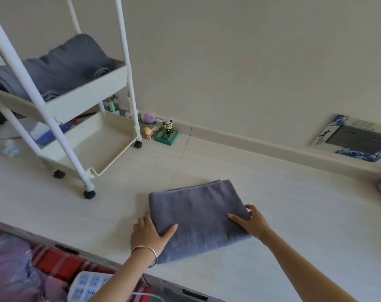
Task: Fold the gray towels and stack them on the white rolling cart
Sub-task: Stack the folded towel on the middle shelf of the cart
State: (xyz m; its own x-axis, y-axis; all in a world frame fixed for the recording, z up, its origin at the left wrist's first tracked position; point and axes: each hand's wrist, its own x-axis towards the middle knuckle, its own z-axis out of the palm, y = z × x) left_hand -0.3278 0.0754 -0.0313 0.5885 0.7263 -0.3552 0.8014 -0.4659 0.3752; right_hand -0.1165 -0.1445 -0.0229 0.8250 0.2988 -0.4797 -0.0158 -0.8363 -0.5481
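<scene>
Pale floor [283,214] meets a plain wall, and the work is at floor level. The left hand [150,234] grasps the left edge of the folded gray towel [196,214], thumb across the top layer and fingers tucked at the side. The right hand [250,223] grasps the opposite edge likewise. The towel lies flat on the floor as a compact rectangle, apart from the white rolling cart [54,127]. Assessment: folding of this piece appears complete, and the step in hand is the lift for transfer. The next move calls for raising both edges together so the layers do not slip, then carrying up and left. The cart's upper tray [87,101] holds stacked gray towels [61,68] that rise above its rim, so room on top looks limited. The lower tray [111,158] holds blue and white items at its far end, not identifiable.
</scene>
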